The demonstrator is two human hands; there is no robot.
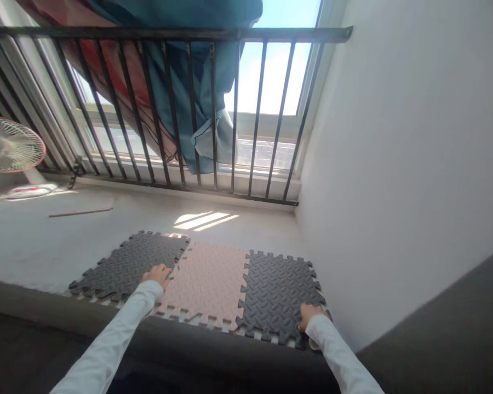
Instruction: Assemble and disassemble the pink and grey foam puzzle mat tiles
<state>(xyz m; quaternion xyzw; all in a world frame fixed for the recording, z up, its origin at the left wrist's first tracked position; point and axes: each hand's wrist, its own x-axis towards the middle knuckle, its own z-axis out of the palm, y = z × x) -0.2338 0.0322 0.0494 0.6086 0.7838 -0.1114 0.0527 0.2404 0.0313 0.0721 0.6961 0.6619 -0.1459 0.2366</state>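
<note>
Three interlocking foam floor tiles lie in a row on the pale floor: a dark grey tile [127, 264] at the left, a pink tile [207, 282] in the middle and a dark grey tile [277, 293] at the right. My left hand [158, 274] rests on the seam between the left grey tile and the pink tile, fingers curled down onto it. My right hand [309, 316] presses on the near right corner of the right grey tile, fingers bent against the foam. Both arms wear white sleeves.
A dark padded edge [213, 342] runs across the near side below my arms. A black metal railing [189, 109] stands before the window with blue and red cloth [181, 71] hanging behind it. A white wall [394, 164] closes the right side. A fan [8, 148] and a thin stick [80, 212] are at the left.
</note>
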